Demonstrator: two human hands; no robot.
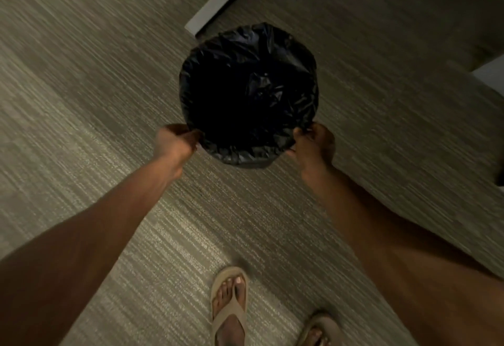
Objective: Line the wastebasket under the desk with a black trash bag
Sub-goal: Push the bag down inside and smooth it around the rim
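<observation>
A round wastebasket [252, 165] stands on the carpet in the middle of the view, almost wholly covered by a black trash bag [253, 53] that drapes over its rim and down inside. My left hand [174, 141] pinches the bag's edge at the near left of the rim. My right hand [313, 141] grips the bag's edge at the near right. Both arms reach forward from the bottom corners. The basket's inside is dark and shows no detail.
Grey striped carpet [95, 86] covers the floor. A white desk leg or panel [218, 2] stands just behind the basket, and another white panel [491, 73] at the right edge. My two sandalled feet [229, 302] are at the bottom.
</observation>
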